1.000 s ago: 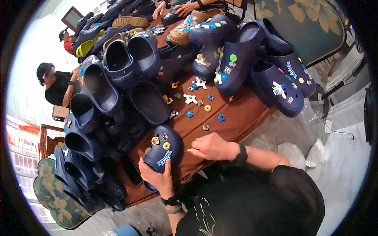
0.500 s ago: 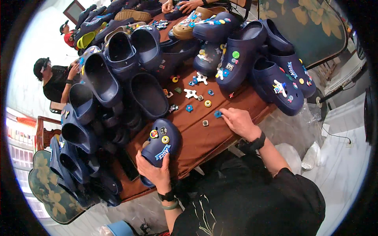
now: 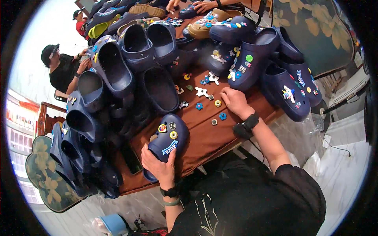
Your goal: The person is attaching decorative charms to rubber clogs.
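Note:
My left hand [image 3: 159, 167] grips a navy clog [image 3: 182, 131] by its heel end, near the table's front edge. On the clog's toe sit a yellow ring charm, a round red-and-yellow charm, a dark badge and a blue-and-white lettered charm. My right hand [image 3: 237, 104] is over the table, fingers drawn together; whatever its fingertips hold or touch is hidden. Beside it lie a yellow ring charm [image 3: 217, 103], a white figure charm [image 3: 202, 92] and a blue flower charm [image 3: 223, 116]. A grey square charm [image 3: 214, 122] and another blue flower charm are close by.
Navy clogs [image 3: 114, 70] are piled along the left. Decorated clogs [image 3: 252, 59] and a tan clog [image 3: 204, 25] stand at the far right. A person [image 3: 63, 70] is at the left, and another person's hands [image 3: 204, 6] work at the far end. A blue bucket [image 3: 114, 224] stands below.
My right hand has let go of the blue flower charm, which now lies on the table, and has moved farther in among the charms. My left hand keeps its grip on the clog.

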`<action>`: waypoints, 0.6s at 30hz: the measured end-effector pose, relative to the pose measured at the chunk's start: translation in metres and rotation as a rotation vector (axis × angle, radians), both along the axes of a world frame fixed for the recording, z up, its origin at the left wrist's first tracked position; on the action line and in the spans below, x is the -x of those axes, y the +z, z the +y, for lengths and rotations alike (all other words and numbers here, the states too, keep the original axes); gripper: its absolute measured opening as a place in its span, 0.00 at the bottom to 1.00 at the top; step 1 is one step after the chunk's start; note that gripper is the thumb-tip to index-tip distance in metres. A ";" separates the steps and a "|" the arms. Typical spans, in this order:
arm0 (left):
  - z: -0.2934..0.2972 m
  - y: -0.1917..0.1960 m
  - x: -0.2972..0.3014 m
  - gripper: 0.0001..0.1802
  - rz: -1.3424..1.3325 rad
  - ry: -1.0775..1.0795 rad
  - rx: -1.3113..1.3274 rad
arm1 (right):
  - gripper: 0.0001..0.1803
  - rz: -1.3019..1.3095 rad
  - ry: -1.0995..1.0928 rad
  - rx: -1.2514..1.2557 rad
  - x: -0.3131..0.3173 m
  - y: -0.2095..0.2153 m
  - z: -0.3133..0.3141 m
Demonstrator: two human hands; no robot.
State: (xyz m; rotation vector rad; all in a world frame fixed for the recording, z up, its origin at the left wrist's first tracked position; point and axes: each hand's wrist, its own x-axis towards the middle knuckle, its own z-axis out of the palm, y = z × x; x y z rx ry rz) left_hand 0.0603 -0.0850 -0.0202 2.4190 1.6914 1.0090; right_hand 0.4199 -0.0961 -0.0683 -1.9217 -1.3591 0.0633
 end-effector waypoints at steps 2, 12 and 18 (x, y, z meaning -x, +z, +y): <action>-0.001 -0.001 0.001 0.52 0.008 0.007 0.008 | 0.13 0.185 0.042 -0.007 0.004 0.004 -0.007; 0.012 -0.003 -0.012 0.50 -0.007 -0.003 -0.028 | 0.13 0.394 0.054 -0.037 -0.007 0.006 -0.005; 0.003 0.001 0.003 0.51 -0.008 -0.012 -0.004 | 0.09 0.908 0.305 -0.311 0.031 0.012 -0.036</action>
